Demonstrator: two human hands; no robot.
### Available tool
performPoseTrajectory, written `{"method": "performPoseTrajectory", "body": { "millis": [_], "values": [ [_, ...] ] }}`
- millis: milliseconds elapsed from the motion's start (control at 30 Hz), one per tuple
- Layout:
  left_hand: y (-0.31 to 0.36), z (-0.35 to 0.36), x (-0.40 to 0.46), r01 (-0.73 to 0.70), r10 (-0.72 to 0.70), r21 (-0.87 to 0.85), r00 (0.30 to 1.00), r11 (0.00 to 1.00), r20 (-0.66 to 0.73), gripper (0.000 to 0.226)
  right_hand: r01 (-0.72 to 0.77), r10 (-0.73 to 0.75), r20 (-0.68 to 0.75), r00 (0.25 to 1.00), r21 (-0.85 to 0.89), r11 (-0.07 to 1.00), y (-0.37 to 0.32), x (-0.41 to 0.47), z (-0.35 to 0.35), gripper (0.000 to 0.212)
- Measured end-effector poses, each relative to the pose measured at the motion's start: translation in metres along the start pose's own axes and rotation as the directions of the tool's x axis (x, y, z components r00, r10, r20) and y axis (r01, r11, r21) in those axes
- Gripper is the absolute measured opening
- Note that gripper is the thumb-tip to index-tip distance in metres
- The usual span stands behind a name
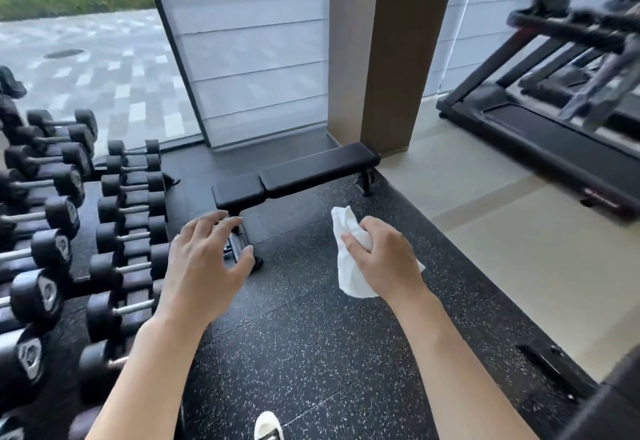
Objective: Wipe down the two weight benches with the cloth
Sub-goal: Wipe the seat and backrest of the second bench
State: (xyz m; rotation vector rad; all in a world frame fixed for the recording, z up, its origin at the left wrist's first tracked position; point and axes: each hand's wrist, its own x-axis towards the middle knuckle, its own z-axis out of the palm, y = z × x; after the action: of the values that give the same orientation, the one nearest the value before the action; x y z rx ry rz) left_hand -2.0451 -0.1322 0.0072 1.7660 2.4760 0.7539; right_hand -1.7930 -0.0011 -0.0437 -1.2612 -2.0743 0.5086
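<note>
A black padded weight bench (pixel 311 171) stands flat on the dark speckled floor ahead of me, its short seat pad toward the left and its long pad toward the pillar. My right hand (pixel 384 256) grips a crumpled white cloth (pixel 348 266) in the air, short of the bench. My left hand (pixel 204 259) hovers with spread, relaxed fingers over the bench's near foot and holds nothing. At the bottom right corner a dark padded edge (pixel 609 408) shows, too cropped to tell what it is.
A rack of black dumbbells (pixel 86 232) fills the left side. A brown pillar (pixel 391 52) rises behind the bench. A treadmill (pixel 540 135) stands at the right on the pale floor. Windows with blinds (pixel 249 48) line the back. My white shoe (pixel 268 427) shows below.
</note>
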Motion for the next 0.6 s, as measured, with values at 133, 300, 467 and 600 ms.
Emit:
{"method": "performPoseTrajectory", "body": {
  "millis": [133,300,467,600],
  "values": [
    [-0.037,0.004,0.053,-0.008,0.008,-0.004,1.000,1.000,0.008,0.058,0.019,-0.018,0.006,1.000,-0.028,0.999,-0.020,0.056,0.036,0.042],
    [-0.086,0.005,0.115,-0.015,0.014,0.023,1.000,1.000,0.021,0.059,0.040,-0.039,0.015,0.999,-0.056,0.998,-0.047,0.119,0.083,0.036],
    [-0.115,0.001,0.174,-0.047,0.046,0.034,0.998,0.998,0.038,0.063,0.041,-0.043,-0.020,0.999,-0.077,0.996,-0.067,0.170,0.106,0.035],
    [-0.132,0.002,0.215,-0.057,0.056,0.027,0.998,0.998,0.035,0.065,0.049,-0.052,-0.030,0.998,-0.099,0.994,-0.078,0.205,0.115,0.034]
  ]
}}
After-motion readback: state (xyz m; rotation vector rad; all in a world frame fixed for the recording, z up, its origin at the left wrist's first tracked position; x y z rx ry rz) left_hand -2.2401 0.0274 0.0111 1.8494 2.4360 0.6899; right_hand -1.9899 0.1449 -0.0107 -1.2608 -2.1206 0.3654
